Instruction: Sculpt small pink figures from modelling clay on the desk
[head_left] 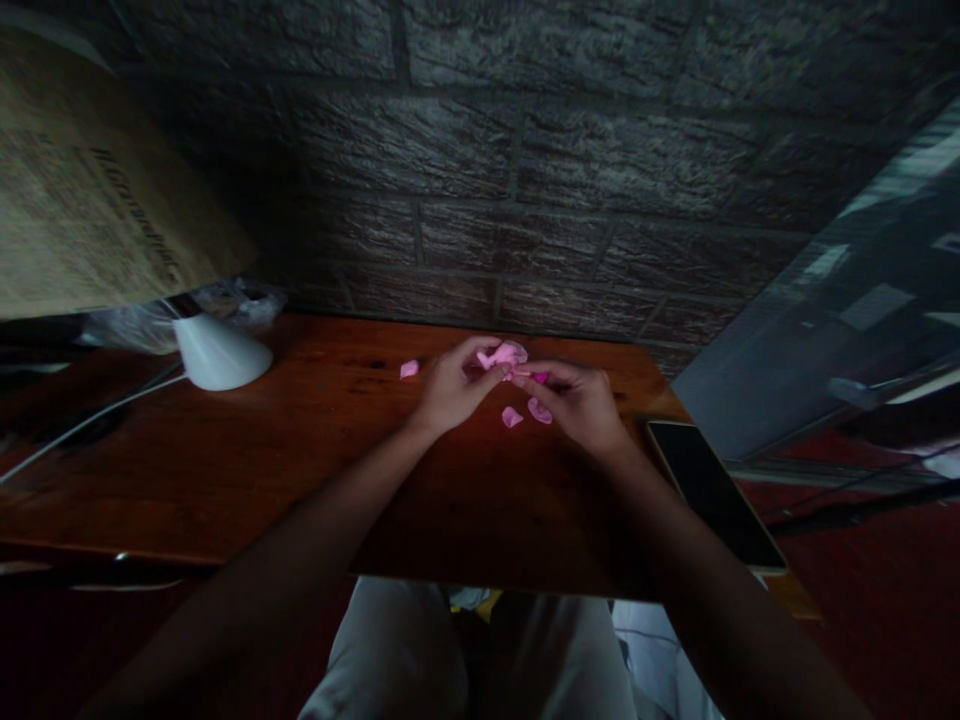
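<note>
My left hand (457,382) is closed around a pink flower-like piece (508,353) made of thin petals, just above the wooden table. Opposite it, my right hand (581,400) pinches a small pink petal (538,377) right beside that piece. Whether the two pink parts are joined, I cannot tell, since my fingertips cover the spot between them. Below my hands lie two loose pink petals, one (511,417) left of the other (539,410). Another pink petal (409,369) rests left of my left hand.
A lamp with a white base (221,352) and a printed paper-like shade (112,190) stands at the left, its cord crossing the table (300,450). A dark-screened tablet or phone (712,490) lies along the right edge. Behind rises a stone-block wall (465,150).
</note>
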